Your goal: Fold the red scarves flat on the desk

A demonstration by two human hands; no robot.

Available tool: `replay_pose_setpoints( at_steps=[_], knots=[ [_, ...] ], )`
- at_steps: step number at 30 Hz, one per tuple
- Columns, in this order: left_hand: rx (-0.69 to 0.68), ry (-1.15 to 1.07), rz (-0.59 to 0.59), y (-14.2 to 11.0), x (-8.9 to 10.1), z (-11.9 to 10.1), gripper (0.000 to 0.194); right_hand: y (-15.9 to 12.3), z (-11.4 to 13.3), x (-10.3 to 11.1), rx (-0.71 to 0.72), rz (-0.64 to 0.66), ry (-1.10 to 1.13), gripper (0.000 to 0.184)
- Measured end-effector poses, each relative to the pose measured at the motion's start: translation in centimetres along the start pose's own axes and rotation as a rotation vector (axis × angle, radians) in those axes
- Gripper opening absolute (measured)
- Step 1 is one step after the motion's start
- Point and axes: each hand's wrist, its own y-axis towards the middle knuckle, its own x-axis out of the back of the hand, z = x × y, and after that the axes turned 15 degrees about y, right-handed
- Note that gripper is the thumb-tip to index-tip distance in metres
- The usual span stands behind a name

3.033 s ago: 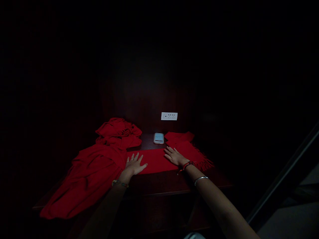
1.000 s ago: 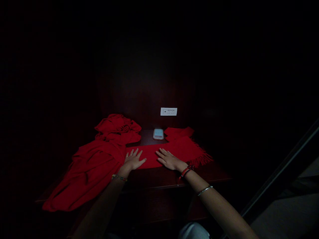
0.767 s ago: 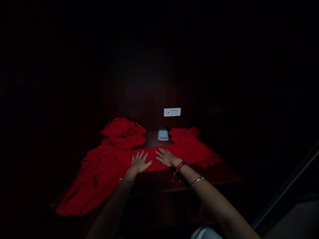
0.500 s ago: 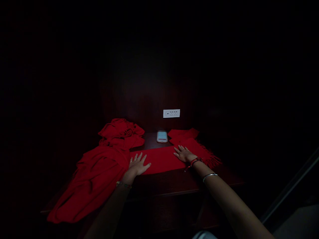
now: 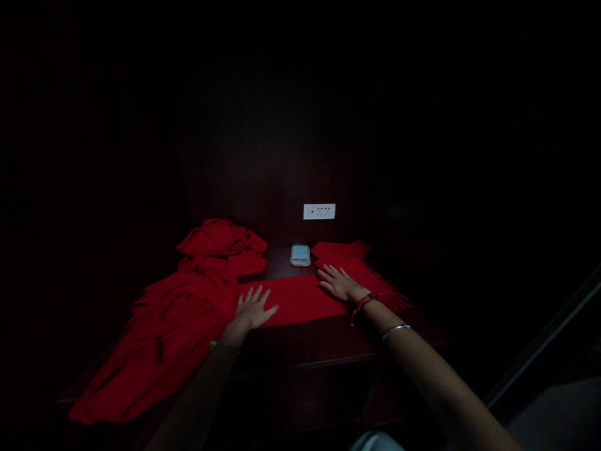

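A red scarf (image 5: 295, 300) with a fringed right end lies spread over the dark wooden desk (image 5: 319, 344). My left hand (image 5: 254, 311) rests flat on it with fingers spread, beside the bunched red cloth (image 5: 173, 338) on the left. On the scarf's right part lies my right hand (image 5: 342, 285), palm down, fingers stretched out. Neither hand grips anything. Loose folds cover the left end of the flat strip, so where it joins the bunched cloth is hidden.
Behind the scarf sits a small pale-screened device (image 5: 300, 255), partly blurred. A white socket panel (image 5: 319, 212) is on the dark back wall. The desk's front edge runs below my hands. Much of the surroundings is too dark to make out.
My right hand slid left along the scarf toward my left hand, then back right to its right part. My left hand stayed in place. The view shifted slightly.
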Motion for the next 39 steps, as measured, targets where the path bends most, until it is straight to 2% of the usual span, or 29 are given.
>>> replay_pose_setpoints(
  at_steps=[3,6,10,12,14,17,20,21,23,25,27,31,34,36,39],
  knots=[
    [0.000,0.002,-0.010,0.0,-0.1,0.0,0.073,0.9,0.1,-0.5,0.011,0.045,-0.022,0.058],
    [-0.007,-0.005,-0.019,0.2,-0.3,0.1,0.072,0.8,-2.4,-0.4,-0.137,0.064,-0.049,0.053],
    [-0.004,-0.014,-0.029,0.5,-0.7,0.2,0.072,-0.3,-6.7,1.2,-0.365,0.014,-0.071,0.052],
    [-0.003,-0.014,-0.033,0.5,-0.7,0.2,0.072,-0.8,-7.4,2.1,-0.423,-0.012,-0.084,0.053],
    [-0.004,-0.013,-0.032,0.5,-0.6,0.2,0.071,-1.2,-6.4,2.5,-0.384,-0.056,-0.081,0.055],
    [-0.006,-0.014,-0.028,0.3,-0.5,0.2,0.071,-1.9,-2.0,1.4,-0.137,-0.098,0.003,0.058],
    [-0.006,-0.024,-0.025,0.3,-0.4,0.2,0.072,-3.3,3.7,-1.0,0.172,-0.026,0.104,0.059],
    [-0.006,-0.027,-0.023,0.3,-0.4,0.2,0.072,-3.8,5.2,-1.8,0.233,0.011,0.135,0.058],
    [-0.007,-0.034,-0.033,0.4,-0.5,0.1,0.072,-4.6,7.2,-2.8,0.251,0.052,0.170,0.058],
    [-0.016,-0.042,-0.070,0.3,-0.6,0.0,0.069,-5.1,7.7,-3.3,0.233,0.048,0.190,0.056],
    [-0.078,-0.053,-0.178,0.0,-0.5,-0.1,0.060,-5.3,7.4,-3.2,0.246,0.003,0.210,0.053],
    [-0.424,-0.120,-0.426,-1.9,0.4,-0.1,0.037,-6.0,7.1,-2.8,0.364,-0.140,0.263,0.042],
    [-0.587,-0.145,-0.453,-3.4,0.9,0.4,0.026,-7.0,7.8,-2.6,0.464,-0.209,0.300,0.035],
    [-0.609,-0.140,-0.459,-3.8,0.9,1.0,0.020,-7.6,8.3,-2.5,0.493,-0.230,0.307,0.032],
    [-0.611,-0.145,-0.470,-3.6,0.5,1.6,0.022,-7.9,8.7,-2.6,0.493,-0.243,0.275,0.030]
  ],
)
